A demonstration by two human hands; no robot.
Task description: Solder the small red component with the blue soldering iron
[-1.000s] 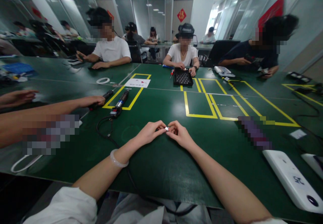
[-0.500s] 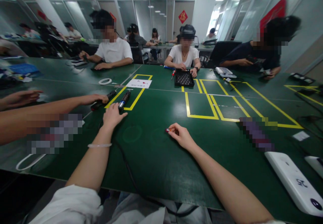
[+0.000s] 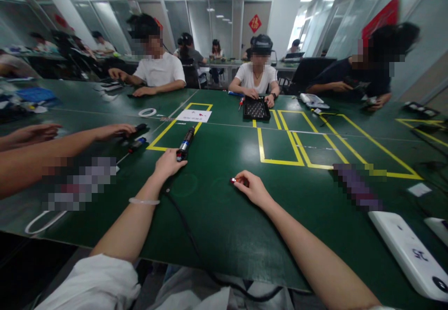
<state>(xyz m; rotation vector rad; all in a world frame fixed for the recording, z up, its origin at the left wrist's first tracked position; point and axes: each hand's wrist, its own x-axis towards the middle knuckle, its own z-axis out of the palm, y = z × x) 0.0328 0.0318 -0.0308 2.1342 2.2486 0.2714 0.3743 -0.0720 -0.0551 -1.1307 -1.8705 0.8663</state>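
Observation:
My left hand (image 3: 169, 163) is stretched forward on the green table (image 3: 224, 226) and closed round the rear end of a black electric screwdriver (image 3: 185, 143) whose tip points away from me; its cable (image 3: 182, 221) trails back toward my body. My right hand (image 3: 250, 187) rests on the table at centre, its fingertips pinching a small red and silver part (image 3: 233, 180) against the surface.
A neighbour's arms (image 3: 63, 144) reach in from the left beside two more tools (image 3: 137, 144). Yellow tape rectangles (image 3: 280, 144) mark the table. A black parts tray (image 3: 256, 108) sits before a person opposite. White devices (image 3: 406, 249) lie at right, a white paper (image 3: 194, 115) ahead.
My left hand left the small part, reached forward and took hold of the screwdriver, then drew it rightward out of the yellow box. My right hand stayed on the part.

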